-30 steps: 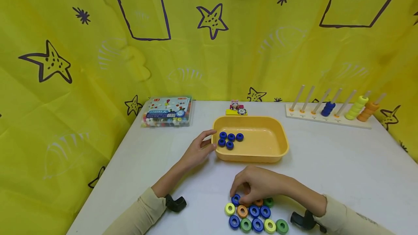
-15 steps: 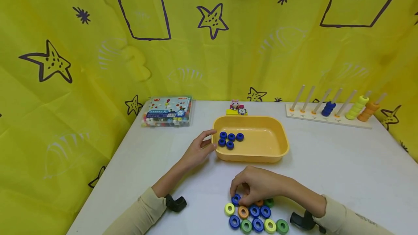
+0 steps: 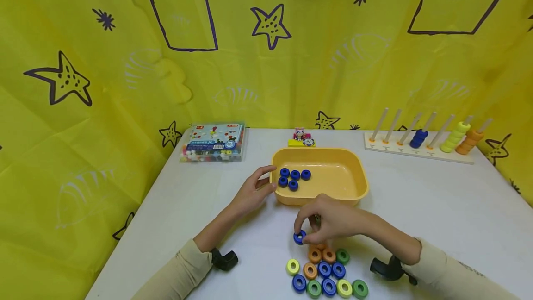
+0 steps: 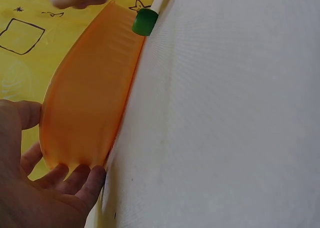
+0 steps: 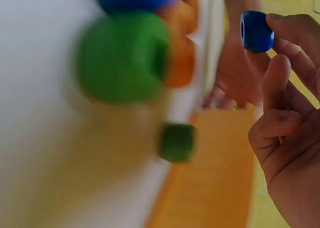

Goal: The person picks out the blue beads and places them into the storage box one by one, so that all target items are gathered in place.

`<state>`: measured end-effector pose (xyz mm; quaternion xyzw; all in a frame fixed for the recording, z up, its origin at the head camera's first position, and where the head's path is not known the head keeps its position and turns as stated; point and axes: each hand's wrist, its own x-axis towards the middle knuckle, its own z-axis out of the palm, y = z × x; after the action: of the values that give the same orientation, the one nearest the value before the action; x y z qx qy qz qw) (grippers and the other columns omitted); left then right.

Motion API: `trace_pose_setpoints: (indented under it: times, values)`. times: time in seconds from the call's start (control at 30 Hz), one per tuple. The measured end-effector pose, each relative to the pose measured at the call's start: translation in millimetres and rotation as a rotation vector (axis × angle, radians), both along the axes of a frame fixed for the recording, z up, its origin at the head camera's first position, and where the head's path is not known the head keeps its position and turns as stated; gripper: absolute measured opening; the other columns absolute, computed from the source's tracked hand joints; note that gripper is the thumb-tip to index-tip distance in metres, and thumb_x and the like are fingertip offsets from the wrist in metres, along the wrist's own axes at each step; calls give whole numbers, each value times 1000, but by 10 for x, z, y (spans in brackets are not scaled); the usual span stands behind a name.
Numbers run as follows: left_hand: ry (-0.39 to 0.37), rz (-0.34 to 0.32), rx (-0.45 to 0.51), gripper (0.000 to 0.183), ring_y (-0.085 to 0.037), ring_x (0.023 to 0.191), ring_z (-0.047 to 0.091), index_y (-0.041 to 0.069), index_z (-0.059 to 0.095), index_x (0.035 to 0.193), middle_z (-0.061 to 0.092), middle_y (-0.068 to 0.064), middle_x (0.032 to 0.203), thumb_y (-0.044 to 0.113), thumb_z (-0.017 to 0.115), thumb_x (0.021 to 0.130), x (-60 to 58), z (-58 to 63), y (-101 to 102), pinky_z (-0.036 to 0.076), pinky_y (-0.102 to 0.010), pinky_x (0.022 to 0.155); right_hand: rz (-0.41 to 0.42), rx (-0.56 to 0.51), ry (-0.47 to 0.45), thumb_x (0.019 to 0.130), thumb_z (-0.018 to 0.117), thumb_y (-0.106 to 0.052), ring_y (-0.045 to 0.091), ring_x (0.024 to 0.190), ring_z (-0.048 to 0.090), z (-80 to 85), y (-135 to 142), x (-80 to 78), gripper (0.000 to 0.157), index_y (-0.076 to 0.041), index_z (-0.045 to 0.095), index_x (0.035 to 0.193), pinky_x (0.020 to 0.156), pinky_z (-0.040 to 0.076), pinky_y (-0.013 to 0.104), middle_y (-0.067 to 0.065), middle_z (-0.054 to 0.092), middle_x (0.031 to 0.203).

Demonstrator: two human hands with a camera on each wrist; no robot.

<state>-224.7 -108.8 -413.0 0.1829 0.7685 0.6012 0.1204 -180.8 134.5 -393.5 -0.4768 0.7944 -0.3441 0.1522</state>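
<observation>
One glossy blue ring-shaped bead (image 3: 299, 237) was pinched between the fingertips of the right hand (image 3: 333, 219), its hole facing the head camera. That grip was closed firmly enough, it seemed, to carry the bead, which appeared raised off the white worktop (image 3: 416, 226) in the right wrist view.

From the grip, the shallow yellow-orange plastic-looking tray (image 3: 333, 182) lay ahead, on the side away from the person, its long axis running left to right. The held bead was in front of the tray's left half, outside the near wall and apart from it, so the rim stood between bead and tray floor. Five blue ring beads (image 3: 295, 175) lay inside at the left end, almost straight beyond the bead.

The left hand (image 3: 254, 189) was the nearer to those five: its grip held the tray's left end, thumb at the rim and fingers against the wall. Whether the right hand's knuckles touched the near wall could not be told.

A lone green rounded bead (image 4: 145, 21) stood just beside the tray, largely hidden by the right hand from above. Nearer the person lay loose orange (image 3: 315, 255), green, yellow and blue rings in rough rows.
</observation>
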Motion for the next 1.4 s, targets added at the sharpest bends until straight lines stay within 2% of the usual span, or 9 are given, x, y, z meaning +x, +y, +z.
trace_pose_setpoints:
  times: [0.17, 0.3, 0.47, 0.63, 0.83, 1.4]
  values:
    - [-9, 1, 1, 48, -27, 127, 40, 8, 41, 138, 32, -3, 146, 12, 56, 93, -1, 3, 1, 40, -39, 96, -64, -88, 45, 80, 73, -28, 4, 58, 53, 217, 107, -206, 13, -28, 68, 93, 48, 44, 23, -15, 62, 77]
    - [-2, -9, 18, 48, -27, 127, 40, 7, 41, 138, 32, -4, 146, 11, 56, 93, -1, -2, -6, 40, -39, 96, -147, -87, 31, 80, 74, -29, 9, 59, 53, 316, 200, -414, 13, -27, 69, 92, 48, 42, 24, -11, 64, 79]
    - [-5, -12, 27, 48, -27, 127, 40, 7, 41, 137, 33, -4, 145, 11, 56, 93, -1, -8, -17, 40, -39, 96, -232, -48, -12, 80, 73, -26, 14, 64, 54, 259, 268, -667, 13, -24, 70, 93, 54, 44, 26, -9, 65, 86]
    - [-22, -11, 22, 48, -28, 127, 40, 7, 41, 138, 33, -4, 145, 12, 56, 92, 2, -10, -8, 40, -40, 96, -246, 1, 2, 80, 73, -24, 14, 65, 56, 78, 289, -838, 13, -21, 71, 92, 57, 47, 27, -11, 66, 87]
    - [-15, -13, 10, 48, -27, 127, 40, 8, 41, 138, 33, -3, 146, 12, 56, 93, -6, -2, 3, 40, -39, 96, -240, 43, -10, 80, 74, -23, 15, 62, 55, -65, 275, -927, 12, -20, 72, 91, 53, 45, 25, -8, 67, 89]
    - [-4, -19, 18, 48, -29, 127, 39, 7, 41, 138, 32, -4, 146, 12, 56, 93, -2, 2, -5, 39, -39, 96, -220, 98, -37, 78, 75, -18, 9, 58, 54, -199, 263, -992, 11, -18, 72, 89, 50, 45, 23, -9, 66, 84]
